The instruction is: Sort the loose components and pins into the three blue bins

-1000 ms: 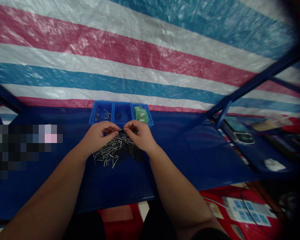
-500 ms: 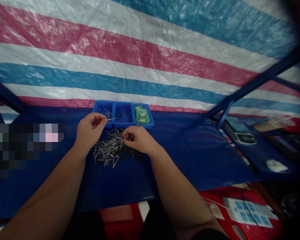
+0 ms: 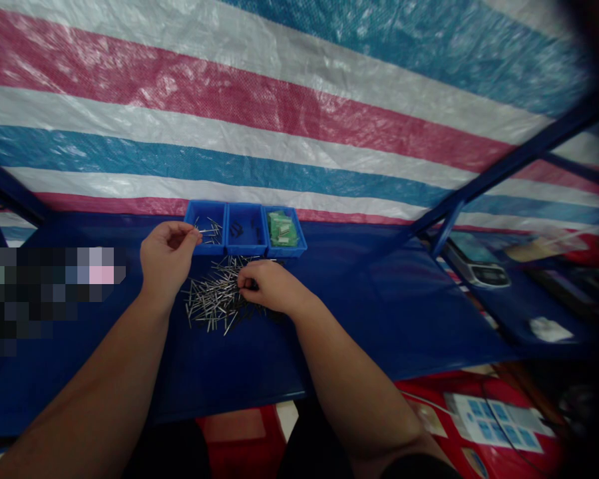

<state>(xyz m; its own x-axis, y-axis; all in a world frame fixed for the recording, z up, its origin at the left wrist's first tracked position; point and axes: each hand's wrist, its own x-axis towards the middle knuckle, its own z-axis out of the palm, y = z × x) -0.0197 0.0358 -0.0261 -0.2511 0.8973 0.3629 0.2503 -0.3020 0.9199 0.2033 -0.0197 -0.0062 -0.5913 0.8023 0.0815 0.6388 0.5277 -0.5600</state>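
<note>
One head-worn camera, and it's peering forward and down from above the near side of the blue worktop (image 3: 379, 299), striped sheet (image 3: 279, 100) straight ahead.

Workshop: we appear to be at a makeshift one.
Striped sheeting (image 3: 279, 106): we see plastic backing the workspace.
Blue surface (image 3: 369, 313): we find loose metal pins (image 3: 212, 301) near three parts bins (image 3: 245, 249).
Scale (image 3: 488, 275): we note it to the right.
</note>
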